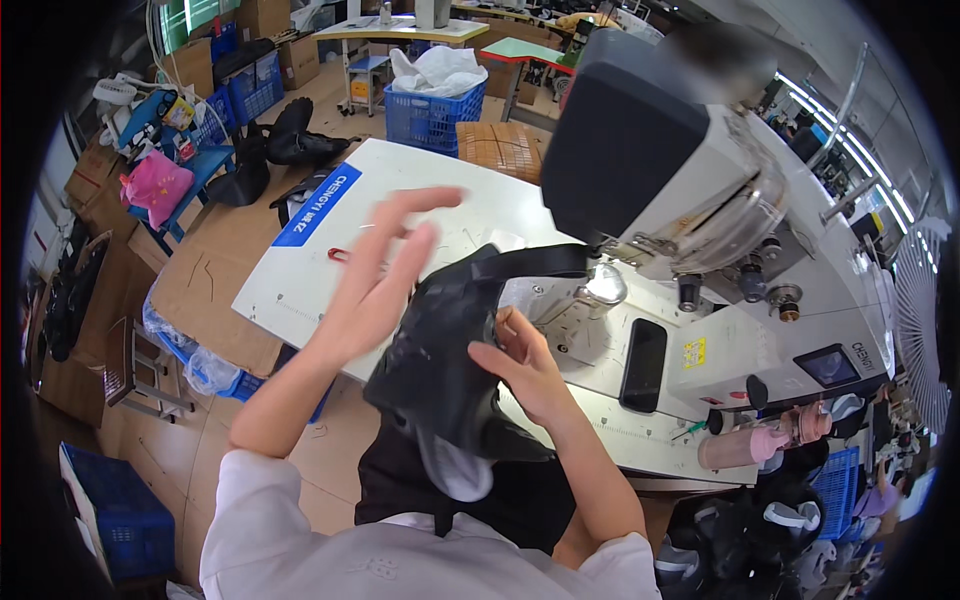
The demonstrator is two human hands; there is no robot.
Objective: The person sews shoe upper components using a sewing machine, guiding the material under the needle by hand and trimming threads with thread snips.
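A black sewn piece (440, 345), soft and bag-like with a strap and a grey lining at its lower end, hangs over the near edge of the white sewing table. Its black strap (530, 262) runs right to the needle area of a large industrial sewing machine (640, 160). My right hand (525, 365) grips the piece's right side, thumb on top and fingers partly hidden behind it. Raised over the table just left of the piece, my left hand (385, 265) is slightly blurred, with its fingers apart and nothing in them.
A black smartphone (643, 365) lies on the white table (330, 290), with a pink bottle (740, 447) farther right. Small red-handled snips (340, 255) rest by my left hand. Black sewn pieces (300, 135) lie on cardboard at left. Blue crates (430, 115) stand beyond the table.
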